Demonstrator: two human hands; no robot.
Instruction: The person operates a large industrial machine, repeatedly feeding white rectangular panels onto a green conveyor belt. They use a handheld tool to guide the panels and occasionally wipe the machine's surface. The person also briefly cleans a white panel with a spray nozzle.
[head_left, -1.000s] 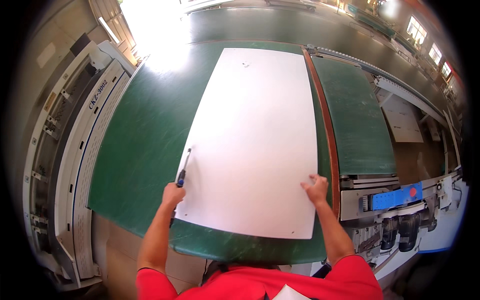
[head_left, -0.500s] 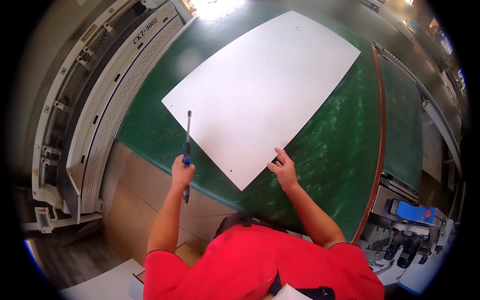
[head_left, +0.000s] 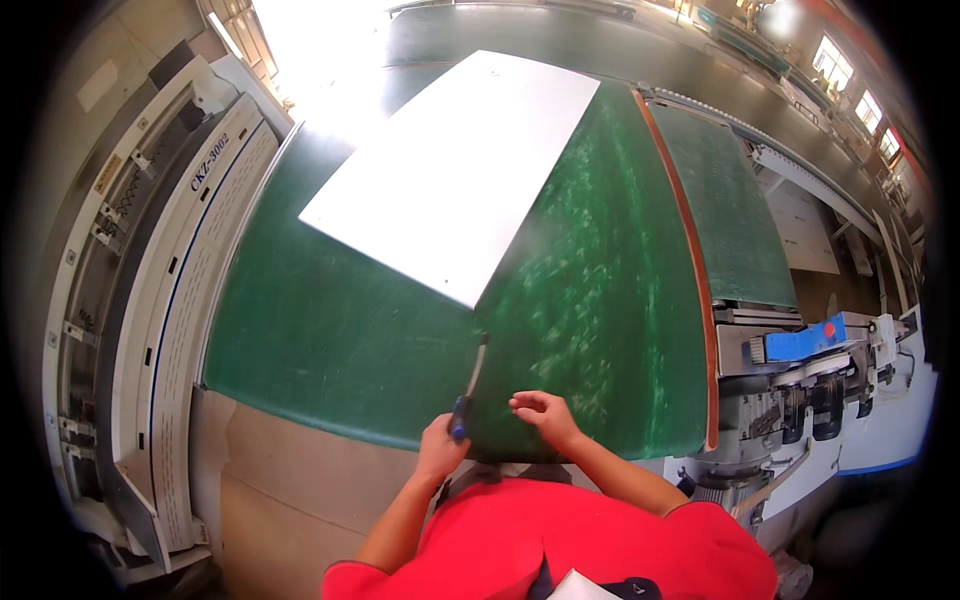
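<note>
My left hand (head_left: 440, 447) is wrapped round the handle of a blue air blow gun (head_left: 459, 418). Its long thin metal nozzle points away from me and ends in a dark tip below the near corner of a white panel (head_left: 450, 170). The panel lies flat on the green worktable (head_left: 320, 340), slanting away from me, with a small hole near its closest corner. To the right of the gun, my right hand (head_left: 545, 418) hovers near the table's front edge, empty, its fingers loosely bent and apart. Neither hand touches the panel.
A long white machine (head_left: 190, 260) runs along the left side. A reddish-brown strip (head_left: 690, 230) edges the table on the right, beside another green surface (head_left: 730, 220). A machine with a blue part (head_left: 800, 343) stands at the right. Brown sheeting (head_left: 290, 470) lies below the table's front.
The panel now lies farther from me. My right hand has come off its edge and drawn back. My left hand has moved right and nearer with the air blow gun. The view has shifted.
</note>
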